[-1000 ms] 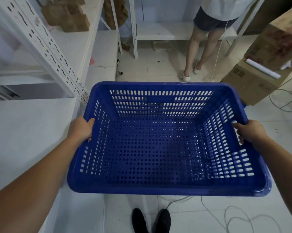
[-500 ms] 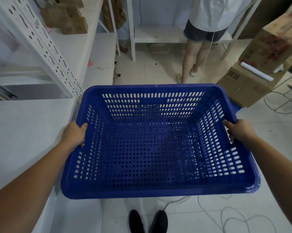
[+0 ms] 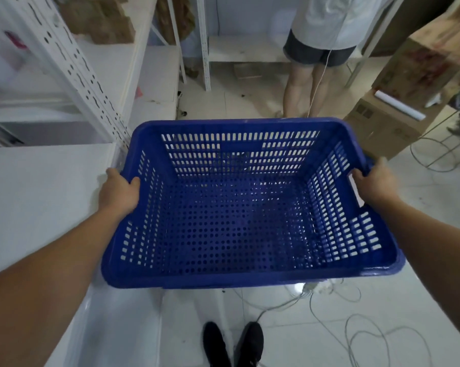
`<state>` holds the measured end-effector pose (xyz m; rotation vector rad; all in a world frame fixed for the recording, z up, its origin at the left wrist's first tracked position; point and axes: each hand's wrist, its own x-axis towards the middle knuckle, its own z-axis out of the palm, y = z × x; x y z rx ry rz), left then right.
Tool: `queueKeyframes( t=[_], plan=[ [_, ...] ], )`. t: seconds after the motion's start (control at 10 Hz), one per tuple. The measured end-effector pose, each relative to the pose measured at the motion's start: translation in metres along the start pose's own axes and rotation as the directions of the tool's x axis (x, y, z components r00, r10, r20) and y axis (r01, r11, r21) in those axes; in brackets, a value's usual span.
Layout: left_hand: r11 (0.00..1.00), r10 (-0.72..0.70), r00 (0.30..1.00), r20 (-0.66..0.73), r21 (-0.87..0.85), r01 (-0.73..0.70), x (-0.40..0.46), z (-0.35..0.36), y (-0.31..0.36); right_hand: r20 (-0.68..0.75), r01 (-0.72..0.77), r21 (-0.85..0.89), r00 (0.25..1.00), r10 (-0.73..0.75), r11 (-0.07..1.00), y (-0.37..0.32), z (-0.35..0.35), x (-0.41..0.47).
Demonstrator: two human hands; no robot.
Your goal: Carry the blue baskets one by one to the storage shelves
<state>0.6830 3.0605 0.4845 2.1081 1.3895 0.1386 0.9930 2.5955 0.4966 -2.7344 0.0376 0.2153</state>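
While the left hand (image 3: 120, 190) and right hand (image 3: 374, 182) clamp its side rims, the blue basket (image 3: 239, 207) hangs level — rectangular, glossy perforated plastic. White slotted-steel shelves (image 3: 72, 67) stand at ten o'clock.

Head camera — looks steeply down, close over floor (image 3: 250, 107).

We see pale floor tiles (image 3: 422, 213), loose cables (image 3: 356, 321) at five o'clock, cardboard boxes (image 3: 382, 123) at two, white shelves (image 3: 38, 186) at nine.
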Motion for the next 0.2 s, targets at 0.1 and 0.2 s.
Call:
queueKeyframes(
  t=[0.1, 0.2],
  plan=[
    [0.953, 0.236, 0.968, -0.084, 0.213, -0.214, -0.019, -0.009, 0.007, -0.113, 0.171, -0.093, 0.977, -0.182, 0.981, -0.016, -0.01, -0.023],
    [0.855, 0.416, 0.909, 0.025, 0.33, -0.401, -0.043, -0.024, 0.024, 0.031, 0.371, -0.123, 0.929, -0.37, 0.92, -0.041, -0.026, -0.043]
  ],
)
